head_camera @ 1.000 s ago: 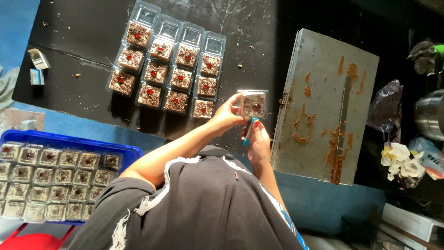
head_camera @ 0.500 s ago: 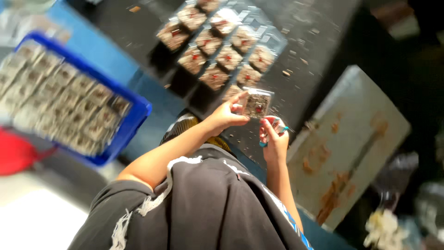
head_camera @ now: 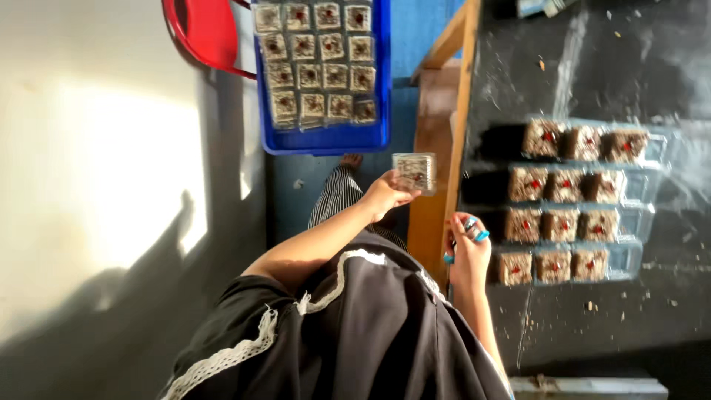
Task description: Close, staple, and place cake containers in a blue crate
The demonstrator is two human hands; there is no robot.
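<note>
1. Cake box [head_camera: 414, 172], small and clear, sits pinched in my left hand [head_camera: 385, 197] above the floor, beside the tabletop [head_camera: 563, 67] edge.
2. My right hand [head_camera: 468, 252] is curled around a blue tool [head_camera: 474, 231].
3. Blue tray [head_camera: 323, 138] holds more boxes.

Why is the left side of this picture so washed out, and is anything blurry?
Head view: strong sunlight bleaches the floor at left, casting a soft dark shadow below; the dark table stays dim; the left hand and its clear cake box look slightly soft; the blue crate is fairly sharp.
</note>
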